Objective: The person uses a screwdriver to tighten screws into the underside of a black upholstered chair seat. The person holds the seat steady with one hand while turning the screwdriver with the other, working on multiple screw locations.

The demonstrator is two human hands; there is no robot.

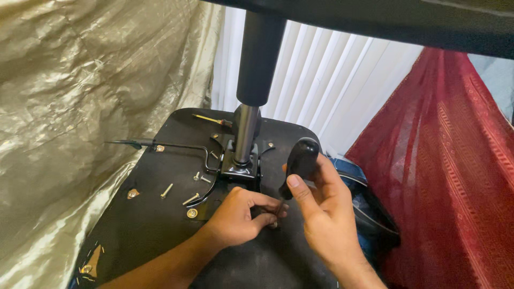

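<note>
Right hand (321, 208) grips black-handled screwdriver (300, 163) near-upright, tip down; left hand (238, 217) steadies tip

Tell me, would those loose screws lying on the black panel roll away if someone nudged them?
Probably, though in short arcs: the loose screws look round-shanked with wider heads. They appear small, metal and stiff, so likely light. The black panel looks flat and smooth, offering little to stop them.

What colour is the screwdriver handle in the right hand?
Black, seen in the head view: the handle in the right hand.
</note>
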